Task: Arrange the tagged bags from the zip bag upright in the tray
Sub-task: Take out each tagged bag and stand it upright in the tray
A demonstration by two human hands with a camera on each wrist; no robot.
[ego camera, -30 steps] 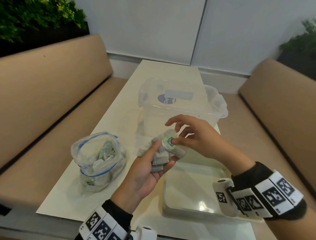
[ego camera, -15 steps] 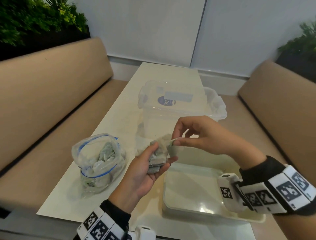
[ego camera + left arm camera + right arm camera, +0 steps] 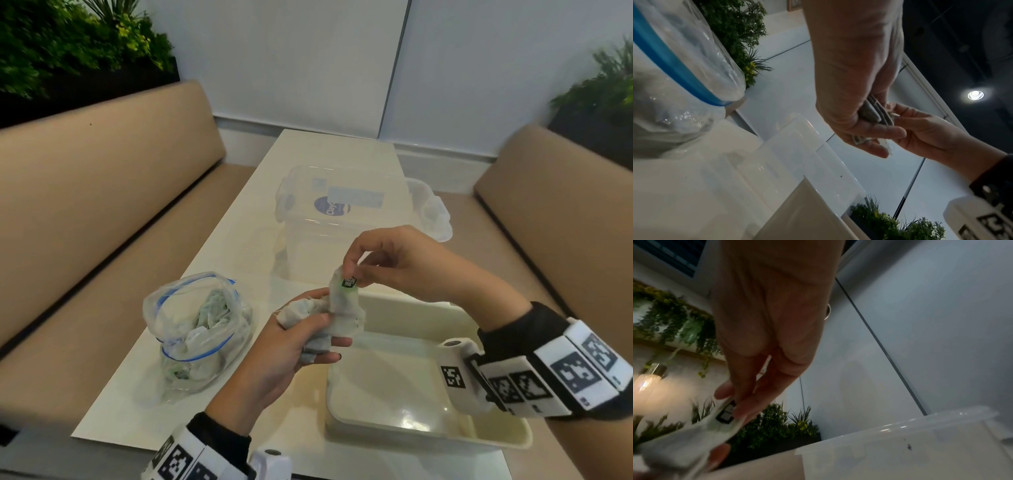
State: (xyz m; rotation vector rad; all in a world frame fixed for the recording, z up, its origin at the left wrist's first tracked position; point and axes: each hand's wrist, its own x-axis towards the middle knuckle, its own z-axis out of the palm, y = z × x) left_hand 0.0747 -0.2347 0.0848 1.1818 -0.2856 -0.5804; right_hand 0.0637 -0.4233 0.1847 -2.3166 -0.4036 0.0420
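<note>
My left hand (image 3: 308,337) grips a bunch of pale tea bags (image 3: 317,329) above the table, beside the near-left corner of the cream tray (image 3: 428,435). My right hand (image 3: 356,274) pinches the green-and-black tag (image 3: 349,282) of one bag (image 3: 344,308) and holds it up from the bunch. That tag (image 3: 726,413) shows between thumb and fingers in the right wrist view. In the left wrist view the bags (image 3: 873,113) sit in my left hand (image 3: 859,126). The open zip bag (image 3: 198,329), blue-edged, stands at the left with more bags inside. The tray looks bare inside.
A clear lidded plastic box (image 3: 356,219) stands behind the tray in the middle of the white table (image 3: 219,260). Tan benches (image 3: 102,192) flank the table on both sides. Plants (image 3: 68,48) line the back corners.
My right hand has lifted one bag by its tag up out of the bunch, turning the tag toward me. My left hand has closed tighter on the rest.
</note>
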